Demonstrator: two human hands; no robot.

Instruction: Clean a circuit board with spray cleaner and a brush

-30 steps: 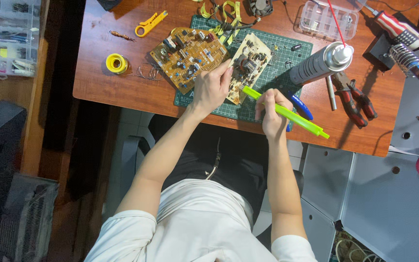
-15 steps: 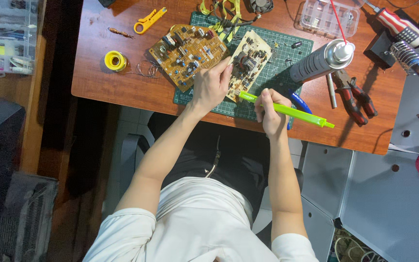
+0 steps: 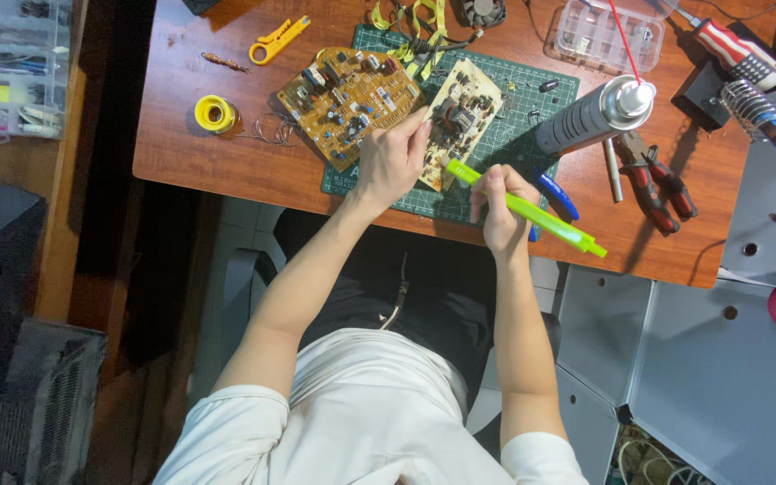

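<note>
1. Left hand (image 3: 392,160) is pressing down on the near edge of the pale circuit board (image 3: 462,112), fingers closed on it; the board is lying on the green cutting mat (image 3: 532,117).
2. Right hand (image 3: 498,208) is wrapping fully round a bright green pen-shaped tool (image 3: 541,216), its tip touching the board's near end.
3. A brown circuit board (image 3: 343,99) is sitting just left; a spray can (image 3: 595,115) is lying right on the worktop (image 3: 226,153).
</note>
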